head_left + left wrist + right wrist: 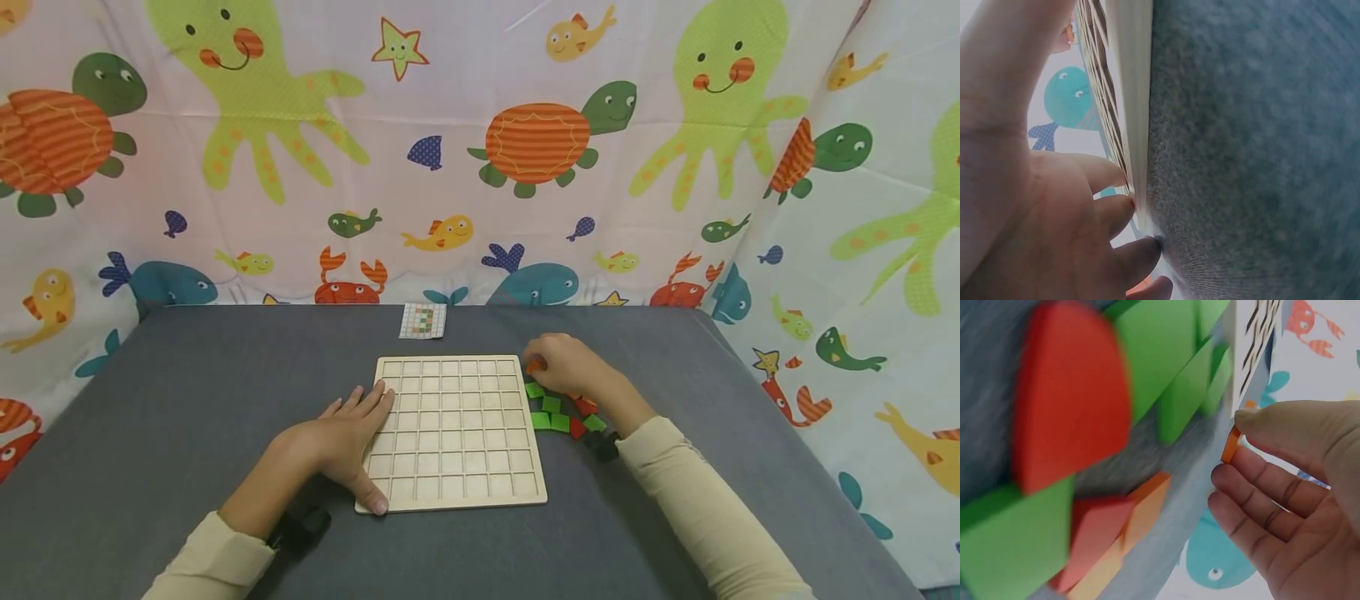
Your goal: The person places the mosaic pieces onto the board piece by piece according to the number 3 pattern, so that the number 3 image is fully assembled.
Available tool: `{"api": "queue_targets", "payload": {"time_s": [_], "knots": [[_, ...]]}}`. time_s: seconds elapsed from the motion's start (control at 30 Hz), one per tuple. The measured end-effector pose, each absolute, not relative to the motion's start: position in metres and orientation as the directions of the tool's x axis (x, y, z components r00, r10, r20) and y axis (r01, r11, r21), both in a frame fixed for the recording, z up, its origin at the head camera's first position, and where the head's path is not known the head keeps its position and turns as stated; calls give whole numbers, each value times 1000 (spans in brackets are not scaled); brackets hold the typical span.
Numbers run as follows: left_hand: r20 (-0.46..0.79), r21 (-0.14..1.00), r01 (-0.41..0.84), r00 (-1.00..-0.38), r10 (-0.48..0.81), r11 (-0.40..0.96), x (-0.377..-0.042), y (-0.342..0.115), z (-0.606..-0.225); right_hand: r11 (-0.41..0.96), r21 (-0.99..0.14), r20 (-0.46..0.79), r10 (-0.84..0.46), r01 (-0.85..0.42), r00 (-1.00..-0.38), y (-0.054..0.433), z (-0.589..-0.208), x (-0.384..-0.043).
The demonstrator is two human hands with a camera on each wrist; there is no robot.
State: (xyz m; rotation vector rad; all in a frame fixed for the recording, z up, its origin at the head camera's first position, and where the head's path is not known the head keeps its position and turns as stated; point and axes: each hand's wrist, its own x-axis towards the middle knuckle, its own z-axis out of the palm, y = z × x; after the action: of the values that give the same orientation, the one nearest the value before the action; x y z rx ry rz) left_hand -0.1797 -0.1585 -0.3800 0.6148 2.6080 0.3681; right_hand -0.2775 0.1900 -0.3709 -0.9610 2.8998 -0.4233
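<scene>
A pale wooden board (pixel 462 433) with a grid of square recesses lies on the grey table. My left hand (pixel 337 446) rests at its left edge, fingers spread, the thumb on the near left corner. To the board's right, my right hand (pixel 572 367) pinches an orange tile (pixel 1230 447) between thumb and fingertips, close beside the board's far right corner. Below that hand lies a loose group of tiles: several green tiles (pixel 551 404), a red tile (pixel 577 427) and more red and orange ones, partly hidden by the hand in the head view.
Beyond the board lies a small paper card (pixel 423 321) printed with a grid and coloured squares. A curtain (pixel 450 108) patterned with sea animals hangs behind the grey table (pixel 225 367) and along its right side. Dark wrist devices sit on both wrists.
</scene>
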Motion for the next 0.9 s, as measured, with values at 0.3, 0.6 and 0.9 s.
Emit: {"api": "queue_targets", "payload": {"time_s": [0.3,0.6,0.9], "knots": [[-352,340,352,-812,465,872,-181,-158,-383,726,-339,-28,-644,-598,-765,165,-365,-278],[-353,346,344,-814,461,873,-182,-158,-384,696,-377,-42,-672,-611,-740,144,-368,-277],[-348,340,348,-817,460,874,-182,-158,-384,695,-388,-72,-678,-606,-731,124,-370,-277]]}}
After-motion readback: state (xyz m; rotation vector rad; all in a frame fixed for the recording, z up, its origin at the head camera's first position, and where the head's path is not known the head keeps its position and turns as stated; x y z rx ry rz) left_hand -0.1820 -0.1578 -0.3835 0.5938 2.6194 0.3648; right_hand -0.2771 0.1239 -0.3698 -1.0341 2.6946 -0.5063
